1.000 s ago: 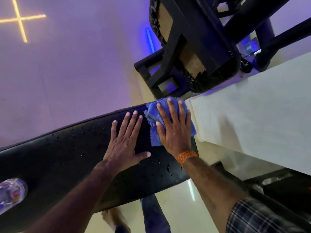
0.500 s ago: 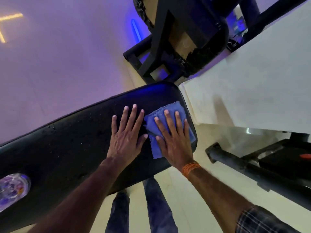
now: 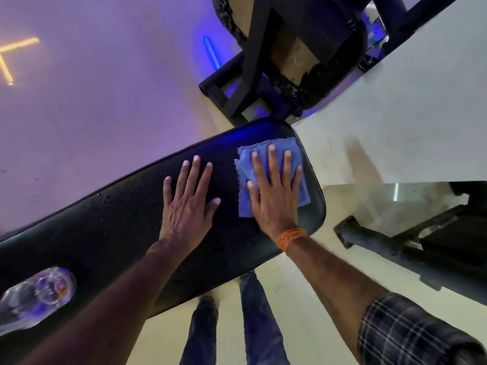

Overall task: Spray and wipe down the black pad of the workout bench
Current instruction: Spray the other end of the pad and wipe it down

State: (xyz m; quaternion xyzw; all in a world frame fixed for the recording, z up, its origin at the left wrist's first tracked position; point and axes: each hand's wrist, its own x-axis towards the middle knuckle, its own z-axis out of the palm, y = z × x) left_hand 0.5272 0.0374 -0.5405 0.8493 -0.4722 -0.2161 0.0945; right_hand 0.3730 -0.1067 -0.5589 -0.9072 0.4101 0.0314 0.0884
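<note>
The black bench pad (image 3: 110,227) runs from lower left to its rounded end at centre right, with water droplets scattered on it. A blue cloth (image 3: 245,164) lies near that rounded end. My right hand (image 3: 274,196) presses flat on the cloth with fingers spread; an orange band is on its wrist. Flat on the bare pad, just left of the cloth, rests my left hand (image 3: 188,204), fingers apart and holding nothing. A clear plastic bottle (image 3: 37,296) lies on the pad at the lower left.
A white block-like surface (image 3: 411,111) stands right of the pad's end. Black gym frames stand behind it (image 3: 263,61) and at the right (image 3: 395,248). My legs (image 3: 253,325) show below the pad on a pale floor.
My right hand slid the cloth back from the pad's far end toward me, then a little right toward the edge. The left hand stayed flat on the pad. The camera view shifted.
</note>
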